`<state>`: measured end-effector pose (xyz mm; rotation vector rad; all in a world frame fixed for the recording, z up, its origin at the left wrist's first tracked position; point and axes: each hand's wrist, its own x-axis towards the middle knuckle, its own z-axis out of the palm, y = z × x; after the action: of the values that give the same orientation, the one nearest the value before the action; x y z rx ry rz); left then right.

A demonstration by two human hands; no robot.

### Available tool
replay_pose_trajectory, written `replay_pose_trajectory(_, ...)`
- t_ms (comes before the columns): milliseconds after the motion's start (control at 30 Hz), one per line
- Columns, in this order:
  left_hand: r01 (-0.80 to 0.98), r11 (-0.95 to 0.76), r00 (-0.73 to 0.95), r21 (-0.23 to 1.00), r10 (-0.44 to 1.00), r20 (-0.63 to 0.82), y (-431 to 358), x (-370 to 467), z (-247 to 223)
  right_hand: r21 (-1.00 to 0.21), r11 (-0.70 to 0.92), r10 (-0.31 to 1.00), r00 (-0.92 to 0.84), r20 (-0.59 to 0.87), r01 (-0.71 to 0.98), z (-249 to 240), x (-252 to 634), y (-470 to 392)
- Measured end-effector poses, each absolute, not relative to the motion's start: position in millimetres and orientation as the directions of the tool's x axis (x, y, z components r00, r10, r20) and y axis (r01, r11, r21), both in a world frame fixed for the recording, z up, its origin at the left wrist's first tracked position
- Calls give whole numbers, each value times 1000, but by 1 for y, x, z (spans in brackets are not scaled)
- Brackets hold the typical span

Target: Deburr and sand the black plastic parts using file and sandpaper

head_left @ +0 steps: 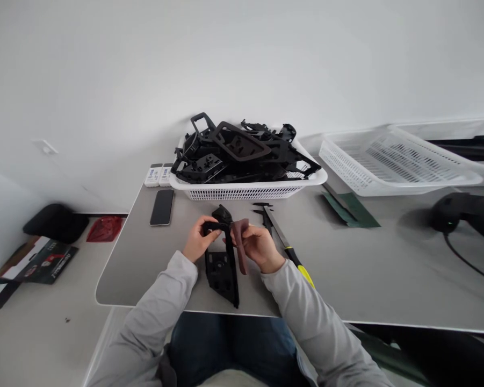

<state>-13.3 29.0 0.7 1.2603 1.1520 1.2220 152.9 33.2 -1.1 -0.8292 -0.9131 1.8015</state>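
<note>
My left hand (202, 238) grips the upper left corner of a black plastic frame part (221, 271), thumb laid over its edge. The part has an open window at the top and a panel with holes lower down, and it stands over the table near the front edge. My right hand (261, 247) pinches a folded reddish-brown strip of sandpaper (239, 242) against the part's upper right side. Some of the right fingers are hidden behind the strip. A small dark object (221, 213) lies just beyond the part.
Behind my hands, a white basket (242, 192) is heaped with black plastic parts (242, 148). To the right lie a file with a yellow-black handle (300, 267), black calipers (262, 210) and green sheets (352, 209). A phone (161, 207) is at left; more white baskets (398, 161) and a black corded device (463, 212) are at right.
</note>
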Motion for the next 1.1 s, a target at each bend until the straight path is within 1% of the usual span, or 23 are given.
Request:
replay_pose_trajectory(67,48,-76,17,996,997,75,28,-13,0,-863,-243,940,-327,-97,-443,-1,153,32)
replay_pose_trajectory(133,99,-113,19,989,994,111,26,-14,0,-864,-219,947,-312,-77,-453,-1,152,31)
replay_pose_trajectory(200,122,-181,53,976,983,175,25,-16,-1,-856,-230,950,-296,-95,-463,-2,151,31)
replay_pose_trajectory(300,81,-273,104,959,959,264,23,-19,-1,-828,-296,941,-294,-168,-476,-2,149,29)
replay_pose_trajectory(367,70,-268,93,961,961,261,23,-20,0,-805,-337,931,-299,-209,-488,-1,148,28)
replay_pose_trajectory(467,132,-223,53,966,974,218,25,-21,0,-780,-353,928,-300,-221,-516,1,147,27)
replay_pose_trajectory(600,217,-249,30,944,968,248,29,-24,2,-758,-353,928,-307,-210,-548,3,147,26)
replay_pose_trajectory(800,295,-379,149,877,925,350,31,-30,6,-743,-372,916,-348,-199,-556,1,148,26)
replay_pose_trajectory(1100,462,-501,210,732,863,459,30,-32,1,-741,-359,926,-314,-208,-568,1,148,26)
